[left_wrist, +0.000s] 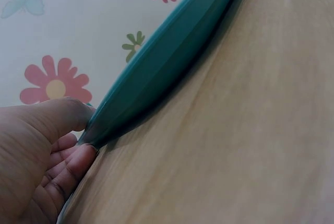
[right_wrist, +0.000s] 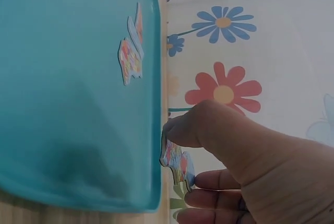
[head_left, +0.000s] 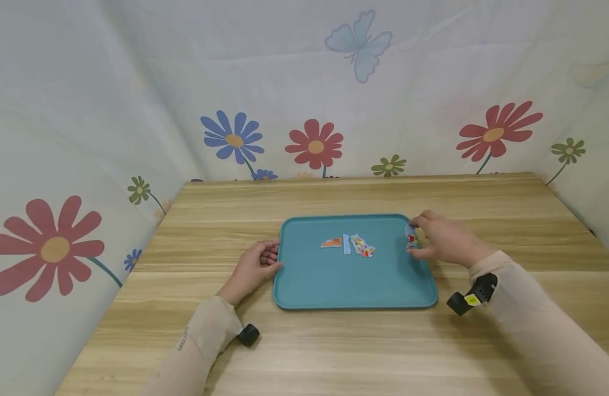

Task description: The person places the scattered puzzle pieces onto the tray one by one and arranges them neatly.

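Note:
A teal tray (head_left: 354,286) lies on the wooden table. My left hand (head_left: 255,268) is at the tray's left side; in the left wrist view the thumb and a finger pinch its rim (left_wrist: 141,72). Over the tray's right end, my right hand (head_left: 445,237) holds a flat, irregular puzzle piece (head_left: 410,237), printed light blue, red and other colours. The right wrist view shows this piece (right_wrist: 175,161) between thumb and fingers. Near the tray's middle lie an orange piece (head_left: 331,242), a narrow light-blue piece (head_left: 346,244) and a multicoloured piece (head_left: 363,246), close side by side.
The wooden table (head_left: 334,352) extends around the tray on all sides. Behind it and to the left hangs a pale cloth (head_left: 275,66) printed with flowers and a butterfly. A black wrist camera (head_left: 248,334) sits by the left sleeve, another black camera (head_left: 459,303) by the right.

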Tool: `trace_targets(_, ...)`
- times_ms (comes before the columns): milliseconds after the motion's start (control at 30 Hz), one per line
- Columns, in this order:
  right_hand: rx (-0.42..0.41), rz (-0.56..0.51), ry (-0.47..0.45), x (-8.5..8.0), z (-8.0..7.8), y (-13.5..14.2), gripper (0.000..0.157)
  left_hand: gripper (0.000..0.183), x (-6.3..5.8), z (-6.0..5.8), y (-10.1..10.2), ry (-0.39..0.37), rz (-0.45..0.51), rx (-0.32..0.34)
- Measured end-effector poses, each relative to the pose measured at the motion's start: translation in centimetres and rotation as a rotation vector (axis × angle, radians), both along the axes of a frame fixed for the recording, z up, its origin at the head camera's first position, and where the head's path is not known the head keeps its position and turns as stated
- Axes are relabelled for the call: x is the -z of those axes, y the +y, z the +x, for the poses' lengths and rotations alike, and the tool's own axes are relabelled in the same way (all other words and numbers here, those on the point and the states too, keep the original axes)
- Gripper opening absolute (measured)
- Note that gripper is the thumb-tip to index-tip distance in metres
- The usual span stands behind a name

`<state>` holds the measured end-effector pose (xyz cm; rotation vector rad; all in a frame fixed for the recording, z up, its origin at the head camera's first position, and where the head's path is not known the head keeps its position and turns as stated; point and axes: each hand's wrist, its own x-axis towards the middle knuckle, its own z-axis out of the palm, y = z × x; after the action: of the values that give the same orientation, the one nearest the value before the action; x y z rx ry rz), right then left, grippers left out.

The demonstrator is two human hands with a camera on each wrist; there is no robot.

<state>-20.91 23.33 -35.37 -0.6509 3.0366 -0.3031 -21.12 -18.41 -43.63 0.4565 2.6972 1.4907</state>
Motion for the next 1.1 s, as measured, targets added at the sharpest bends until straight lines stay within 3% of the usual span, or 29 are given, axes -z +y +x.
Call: trace_targets(1100,-0.1,0.03,0.007,2.5,-2.1,-4.2,0.064,0.051,0.0,-0.2,-0.3,-0.009,0.016,0.009)
